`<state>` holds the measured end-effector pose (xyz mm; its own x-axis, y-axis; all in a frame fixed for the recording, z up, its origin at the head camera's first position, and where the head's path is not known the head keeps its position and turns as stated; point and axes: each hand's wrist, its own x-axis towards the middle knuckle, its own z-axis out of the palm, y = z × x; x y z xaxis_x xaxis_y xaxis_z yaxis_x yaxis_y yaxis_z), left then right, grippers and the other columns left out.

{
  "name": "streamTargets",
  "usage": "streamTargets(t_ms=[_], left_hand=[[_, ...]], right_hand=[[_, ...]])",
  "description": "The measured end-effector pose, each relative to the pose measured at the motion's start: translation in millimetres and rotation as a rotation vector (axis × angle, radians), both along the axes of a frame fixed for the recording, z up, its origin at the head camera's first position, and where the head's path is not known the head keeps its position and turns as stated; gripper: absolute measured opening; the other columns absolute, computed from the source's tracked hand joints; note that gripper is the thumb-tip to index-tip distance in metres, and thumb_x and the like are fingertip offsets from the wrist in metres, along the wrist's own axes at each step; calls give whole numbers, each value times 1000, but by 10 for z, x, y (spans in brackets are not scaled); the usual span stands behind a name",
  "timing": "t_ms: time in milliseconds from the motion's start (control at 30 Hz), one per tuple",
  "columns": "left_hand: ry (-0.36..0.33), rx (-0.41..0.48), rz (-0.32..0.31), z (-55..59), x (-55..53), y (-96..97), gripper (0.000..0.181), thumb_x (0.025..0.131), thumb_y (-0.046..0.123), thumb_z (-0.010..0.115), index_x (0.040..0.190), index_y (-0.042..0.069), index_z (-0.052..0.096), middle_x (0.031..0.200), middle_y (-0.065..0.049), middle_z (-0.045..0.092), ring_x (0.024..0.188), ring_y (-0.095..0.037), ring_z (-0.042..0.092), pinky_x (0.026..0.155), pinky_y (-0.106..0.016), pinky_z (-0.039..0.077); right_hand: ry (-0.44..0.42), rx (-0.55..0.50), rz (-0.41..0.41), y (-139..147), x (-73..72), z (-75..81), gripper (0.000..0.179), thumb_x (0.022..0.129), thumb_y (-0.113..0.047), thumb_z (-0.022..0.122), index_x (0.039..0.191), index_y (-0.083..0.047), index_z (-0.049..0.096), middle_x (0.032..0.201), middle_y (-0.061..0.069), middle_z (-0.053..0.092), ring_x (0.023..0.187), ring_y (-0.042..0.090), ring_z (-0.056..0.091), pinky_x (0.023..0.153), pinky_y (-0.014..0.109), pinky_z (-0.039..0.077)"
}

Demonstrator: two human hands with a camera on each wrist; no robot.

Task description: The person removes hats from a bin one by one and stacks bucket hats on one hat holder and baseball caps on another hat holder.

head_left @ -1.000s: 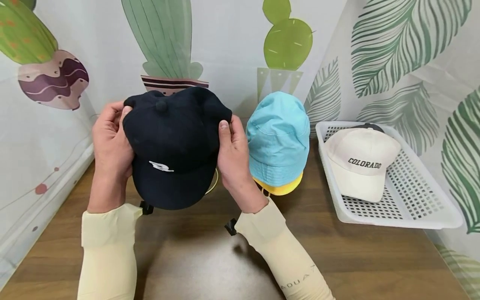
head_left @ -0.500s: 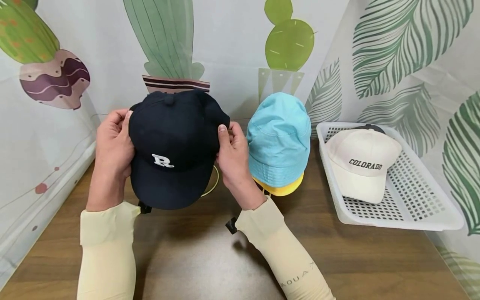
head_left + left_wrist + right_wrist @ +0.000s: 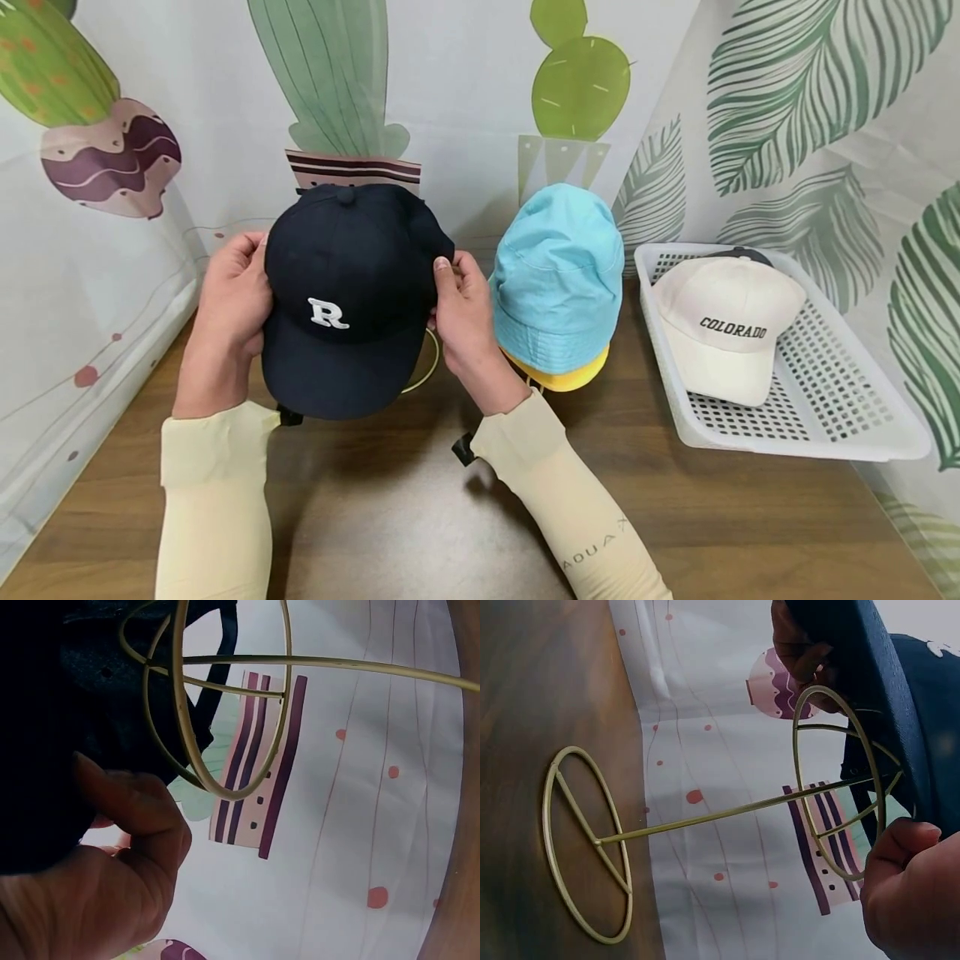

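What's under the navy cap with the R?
A gold wire stand; its stem and round base show. The cap hides part of the stand's upper frame.

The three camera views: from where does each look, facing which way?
Head: on the head, facing forward and down at the dark cap; left hand, right hand, sleeves show.
Left wrist: on that wrist, facing the gold stand and backdrop; left hand shows.
Right wrist: on that wrist, facing stand and cap; both hands show.
Both wrist views share stand and cap.

Navy cap (image 3: 352,258), white R (image 3: 328,314), brim (image 3: 333,375) down, over gold stand (image 3: 705,817)
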<state>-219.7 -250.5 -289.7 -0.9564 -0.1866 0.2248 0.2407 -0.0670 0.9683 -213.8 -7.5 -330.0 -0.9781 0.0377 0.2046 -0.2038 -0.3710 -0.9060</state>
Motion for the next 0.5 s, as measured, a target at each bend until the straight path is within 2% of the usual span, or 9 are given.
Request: streamTargets(t_ms=[200, 267, 500], left_hand=[[-78, -33, -35, -27, -18, -52, 21, 110, 30, 58, 106, 10, 62, 83, 6, 64, 69, -5, 63, 61, -18, 52], [-100, -17, -54, -37, -34, -72, 21, 110, 29, 57, 107, 9, 61, 83, 6, 65, 69, -5, 63, 60, -18, 52], [-149, -31, -104, -66, -69, -99, 24, 112, 31, 53, 107, 8, 59, 80, 6, 64, 67, -5, 63, 59, -19, 53]], right_hand=[[-71, 33, 1, -11, -40, -58, 16, 113, -19, 52, 113, -6, 63, 78, 1, 54, 57, 17, 44, 51, 27, 43], [-89, 39, 2, -19, -52, -75, 17, 113, -19, 52, 111, -6, 62, 77, 1, 52, 57, 17, 43, 51, 27, 43], [-137, 33, -2, -29, -92, -112, 16, 113, -18, 52, 106, -6, 58, 81, 2, 51, 58, 17, 42, 51, 27, 44]])
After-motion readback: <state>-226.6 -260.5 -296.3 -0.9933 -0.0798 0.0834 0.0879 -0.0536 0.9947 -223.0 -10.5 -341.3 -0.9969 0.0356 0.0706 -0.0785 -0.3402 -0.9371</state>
